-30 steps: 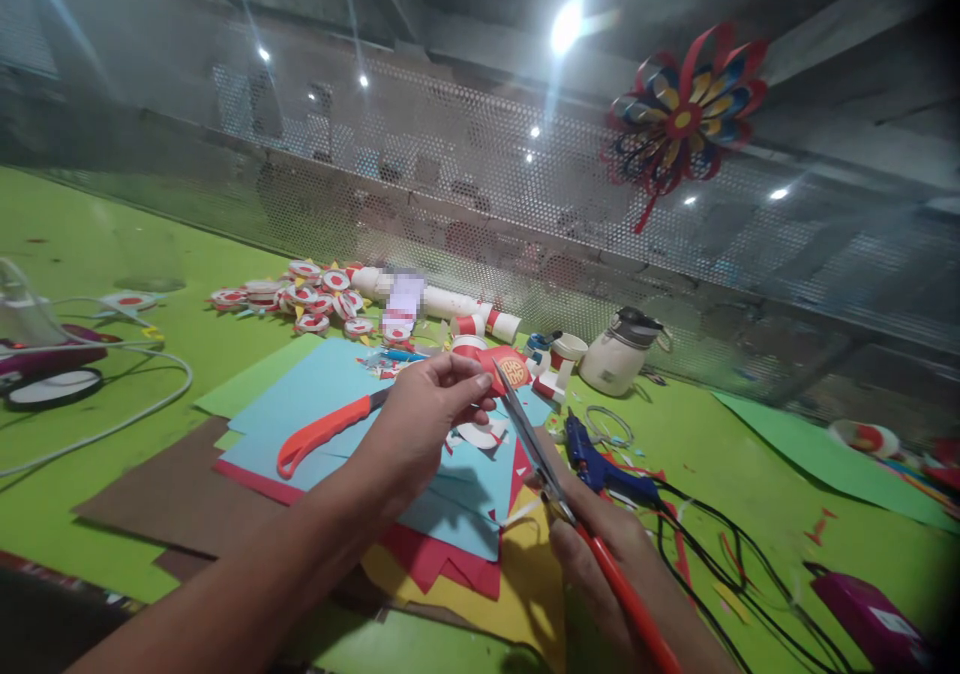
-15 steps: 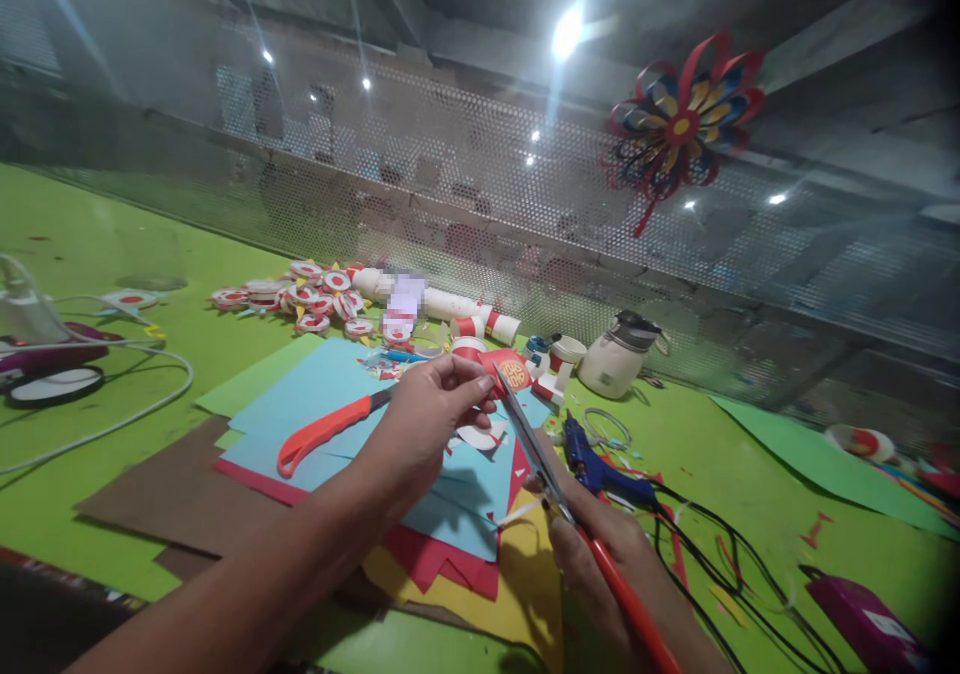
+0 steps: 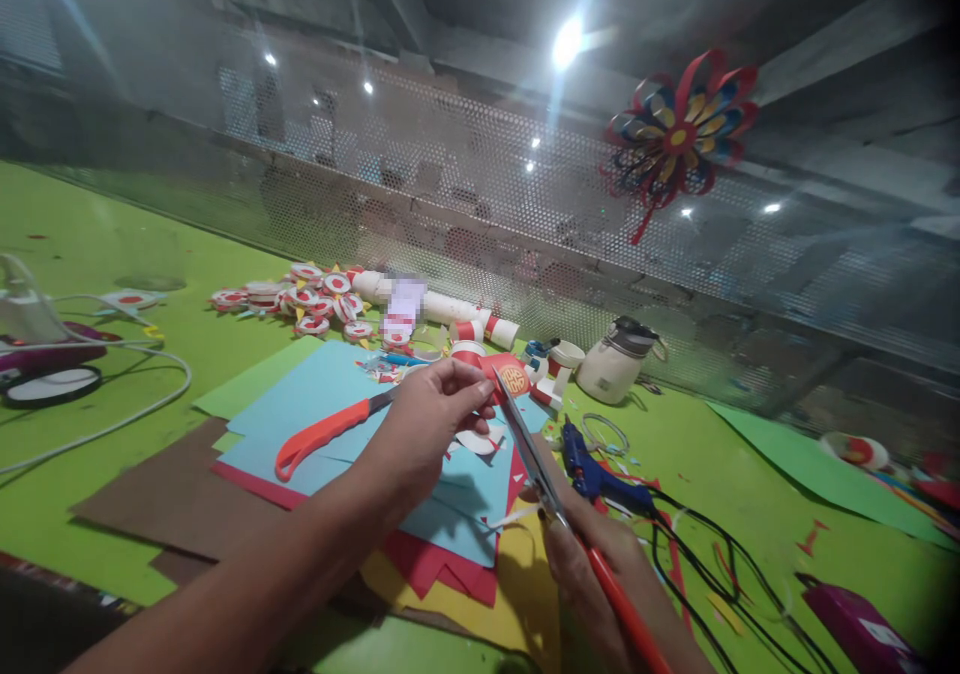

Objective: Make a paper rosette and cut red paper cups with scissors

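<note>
Green table under us carries coloured paper sheets. Our left hand pinches a small red paper piece between thumb and fingertips above them, as a second ago. Our right hand stays wrapped around the red-handled scissors, blades at the piece's edge, shifted slightly lower and left. A blue glue gun lies just beside it.

Honestly nothing here is properly readable. The red paper piece pinched in the left hand has a round gold emblem with what looks like characters on it, but it's too small and blurry to make out. The white tube at the back has its label blurred out.
</note>
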Demonstrator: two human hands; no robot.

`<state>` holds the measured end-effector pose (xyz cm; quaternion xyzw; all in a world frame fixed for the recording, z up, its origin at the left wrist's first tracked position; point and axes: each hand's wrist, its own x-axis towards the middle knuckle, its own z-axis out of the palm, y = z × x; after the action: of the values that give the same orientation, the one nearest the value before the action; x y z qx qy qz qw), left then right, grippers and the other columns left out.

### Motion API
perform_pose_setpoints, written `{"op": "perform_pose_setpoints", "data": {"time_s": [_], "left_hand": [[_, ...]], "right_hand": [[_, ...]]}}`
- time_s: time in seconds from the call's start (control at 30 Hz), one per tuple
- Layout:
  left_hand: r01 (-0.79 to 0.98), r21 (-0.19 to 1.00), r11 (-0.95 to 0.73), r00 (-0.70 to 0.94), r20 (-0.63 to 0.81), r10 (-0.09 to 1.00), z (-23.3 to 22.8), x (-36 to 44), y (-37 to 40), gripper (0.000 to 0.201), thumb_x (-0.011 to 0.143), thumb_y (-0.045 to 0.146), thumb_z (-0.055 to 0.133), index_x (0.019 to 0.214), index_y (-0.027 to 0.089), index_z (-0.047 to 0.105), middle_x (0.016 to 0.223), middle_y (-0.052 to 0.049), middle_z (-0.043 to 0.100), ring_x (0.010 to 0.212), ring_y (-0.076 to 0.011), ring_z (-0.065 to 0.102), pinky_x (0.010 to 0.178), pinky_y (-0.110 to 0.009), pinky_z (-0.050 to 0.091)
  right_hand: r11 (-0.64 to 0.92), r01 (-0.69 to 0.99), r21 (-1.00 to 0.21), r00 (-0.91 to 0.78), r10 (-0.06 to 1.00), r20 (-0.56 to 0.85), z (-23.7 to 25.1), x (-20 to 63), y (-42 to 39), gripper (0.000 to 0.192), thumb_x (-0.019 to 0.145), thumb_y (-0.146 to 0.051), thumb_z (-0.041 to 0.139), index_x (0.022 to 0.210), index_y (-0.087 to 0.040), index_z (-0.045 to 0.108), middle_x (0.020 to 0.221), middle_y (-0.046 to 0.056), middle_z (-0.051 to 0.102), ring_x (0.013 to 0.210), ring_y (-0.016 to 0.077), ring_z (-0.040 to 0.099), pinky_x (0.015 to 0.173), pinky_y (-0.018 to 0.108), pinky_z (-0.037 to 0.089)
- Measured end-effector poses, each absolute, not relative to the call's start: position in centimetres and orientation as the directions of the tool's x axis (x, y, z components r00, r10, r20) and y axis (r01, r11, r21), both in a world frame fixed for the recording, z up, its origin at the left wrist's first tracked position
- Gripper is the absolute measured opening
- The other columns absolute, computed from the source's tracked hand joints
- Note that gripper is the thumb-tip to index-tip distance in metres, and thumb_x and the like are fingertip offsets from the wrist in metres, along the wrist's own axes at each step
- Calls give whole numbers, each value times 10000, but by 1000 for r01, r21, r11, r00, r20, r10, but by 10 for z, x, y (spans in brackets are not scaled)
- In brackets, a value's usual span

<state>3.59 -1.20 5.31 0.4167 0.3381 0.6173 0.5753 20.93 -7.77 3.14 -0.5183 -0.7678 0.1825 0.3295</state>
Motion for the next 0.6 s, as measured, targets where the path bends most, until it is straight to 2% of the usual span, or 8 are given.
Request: {"op": "perform_pose_setpoints", "data": {"time_s": [0.2,0.6], "left_hand": [[-439,892,-108,12,126,992,52,36,-11,132,673,203,683,687,137,570,609,-21,579,545,-112,529,513,-241,425],[-461,884,-76,27,99,995,54,36,-13,127,683,189,679,698,129,569,648,-20,576,583,-112,540,534,-240,433]], "right_hand": [[369,675,-639,-223,928,299,30,208,-80,522,883,-568,332,1015,-175,648,507,-14,466,458,138,450,432,222,345],[381,654,-654,-235,923,304,27,208,-79,486,898,-539,336,972,-162,635,509,-23,416,432,112,388,388,207,315]]}}
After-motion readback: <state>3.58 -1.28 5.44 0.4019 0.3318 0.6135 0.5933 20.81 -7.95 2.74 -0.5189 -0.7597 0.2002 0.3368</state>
